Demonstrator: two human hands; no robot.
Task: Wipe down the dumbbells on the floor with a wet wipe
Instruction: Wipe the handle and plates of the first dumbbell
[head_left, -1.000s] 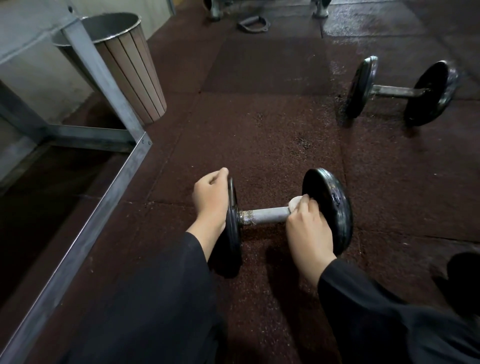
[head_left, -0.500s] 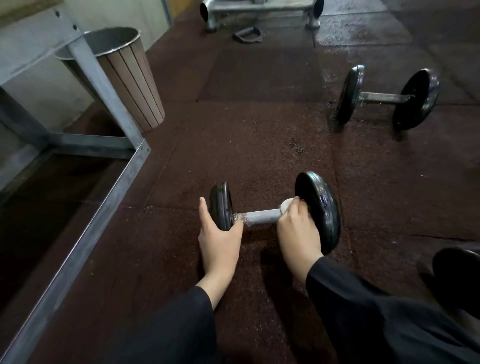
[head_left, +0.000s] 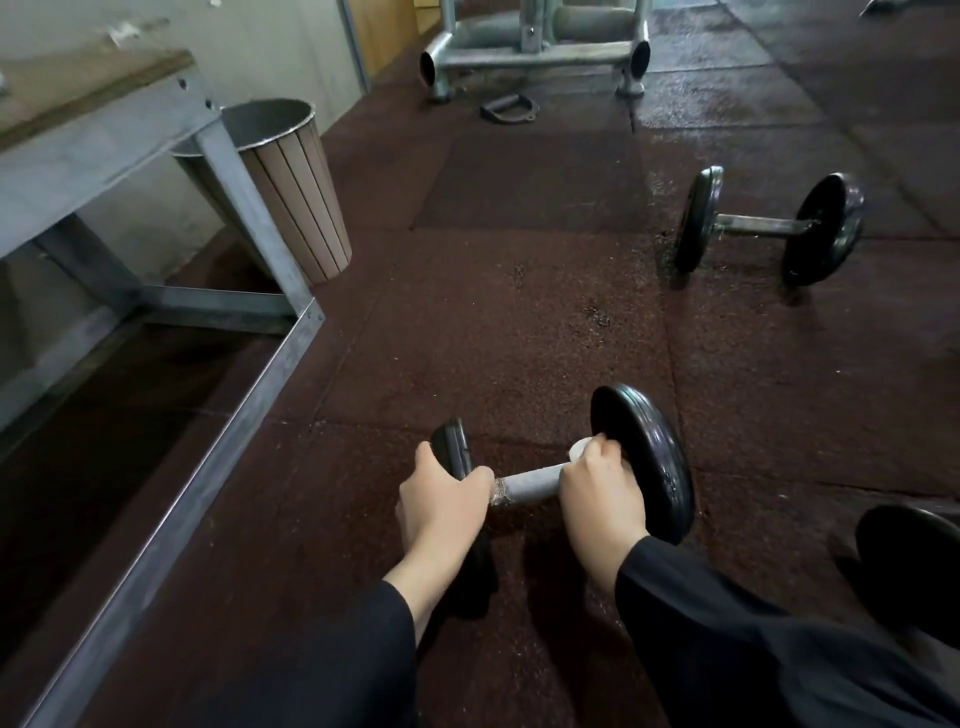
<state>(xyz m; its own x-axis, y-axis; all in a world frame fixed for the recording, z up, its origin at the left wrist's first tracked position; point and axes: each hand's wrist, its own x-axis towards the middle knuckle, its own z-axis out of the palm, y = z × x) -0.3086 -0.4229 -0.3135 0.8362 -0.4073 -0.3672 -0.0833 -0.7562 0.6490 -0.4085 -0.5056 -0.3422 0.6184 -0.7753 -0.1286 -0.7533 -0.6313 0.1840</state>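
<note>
The left hand (head_left: 441, 499) has moved onto the near dumbbell (head_left: 530, 486), curled over its left plate; the right hand (head_left: 602, 493) pinches a wet wipe (head_left: 579, 449) against the bar.

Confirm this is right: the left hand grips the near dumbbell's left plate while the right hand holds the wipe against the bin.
Not quite. The head view shows the right hand holding the wipe against the near dumbbell, where bar meets right plate, not the bin. The left hand does grip the left plate.
</note>
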